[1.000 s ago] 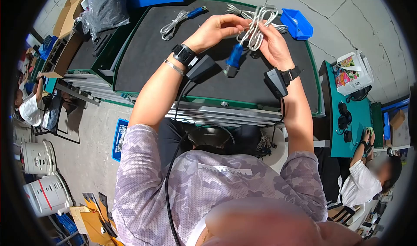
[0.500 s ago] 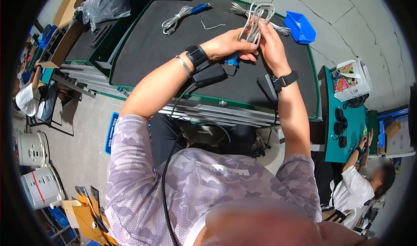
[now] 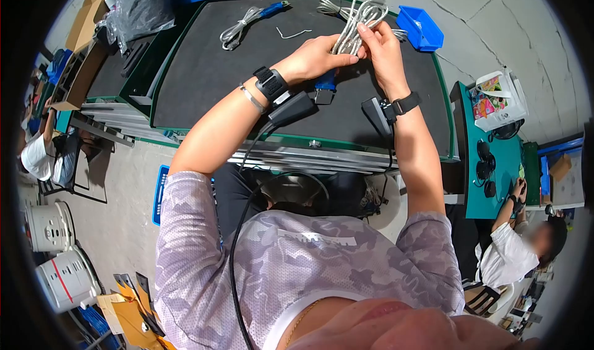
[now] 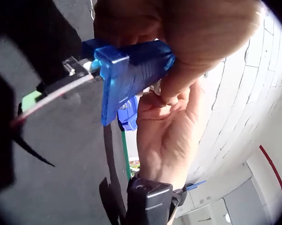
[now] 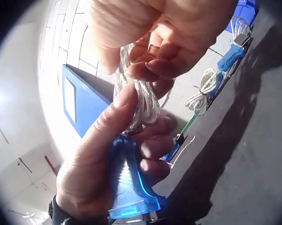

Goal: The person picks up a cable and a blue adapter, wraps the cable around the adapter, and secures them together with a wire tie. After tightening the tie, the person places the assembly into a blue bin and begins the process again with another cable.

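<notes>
A coiled translucent-white cable is held up between both hands over the dark mat. My left hand grips the lower end of the coil, thumb across it. Just below that hand hangs the cable's blue connector, whose translucent hood fills the middle of the left wrist view. My right hand pinches the coil from the other side, thumb laid over the strands. In the right wrist view, its fingers curl at the upper strands, right above the left thumb.
Another bundled cable with a blue plug lies at the mat's back left, near a bent white wire. More white cable lies behind the hands. A blue bin stands at the back right corner. Another person sits at the right.
My left hand has moved in from beside the coil and now grips its lower end. The blue connector, earlier dangling free, now sits under that hand. The bent white wire has come into sight.
</notes>
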Available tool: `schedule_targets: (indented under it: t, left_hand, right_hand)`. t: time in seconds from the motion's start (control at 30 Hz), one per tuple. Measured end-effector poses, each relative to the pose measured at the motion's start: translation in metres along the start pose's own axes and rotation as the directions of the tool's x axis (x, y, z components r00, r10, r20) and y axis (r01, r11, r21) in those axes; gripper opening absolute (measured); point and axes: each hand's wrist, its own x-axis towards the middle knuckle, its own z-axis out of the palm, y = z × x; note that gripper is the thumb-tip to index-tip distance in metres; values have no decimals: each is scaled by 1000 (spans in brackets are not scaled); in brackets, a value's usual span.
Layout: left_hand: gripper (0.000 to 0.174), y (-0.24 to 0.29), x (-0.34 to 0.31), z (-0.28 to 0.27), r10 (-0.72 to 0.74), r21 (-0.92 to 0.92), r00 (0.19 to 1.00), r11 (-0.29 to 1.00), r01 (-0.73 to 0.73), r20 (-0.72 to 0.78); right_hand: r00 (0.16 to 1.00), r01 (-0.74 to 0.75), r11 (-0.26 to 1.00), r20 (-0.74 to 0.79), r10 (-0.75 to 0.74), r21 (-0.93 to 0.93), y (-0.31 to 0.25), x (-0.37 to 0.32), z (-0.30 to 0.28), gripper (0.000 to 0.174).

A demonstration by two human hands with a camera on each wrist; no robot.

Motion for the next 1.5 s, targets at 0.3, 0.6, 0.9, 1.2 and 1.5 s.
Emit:
schedule_targets:
  t: [0.3, 0.6, 0.9, 1.2, 1.5]
  left_hand:
    - [30, -5, 0, 6, -45, -309, 997, 949, 63, 65]
    - [25, -6, 5, -11, -32, -414, 998, 909, 53, 56]
    - [18, 4, -1, -17, -30, -338, 1000, 941, 29, 0]
    - [32, 12, -3, -24, -53, -387, 997, 919, 73, 61]
    - [20, 9, -1, -22, -18, -502, 998, 863, 46, 60]
  right_hand:
    - [986, -156, 982, 81, 148, 110, 2, -1, -8, 15]
    - [990, -116, 954, 107, 89, 275, -4, 5, -14, 23]
    - [986, -144, 935, 123, 109, 324, -5, 4, -20, 25]
    - [928, -262, 874, 356, 111, 410, -12, 1, -17, 25]
    - [920, -271, 857, 380, 97, 438, -16, 1, -15, 26]
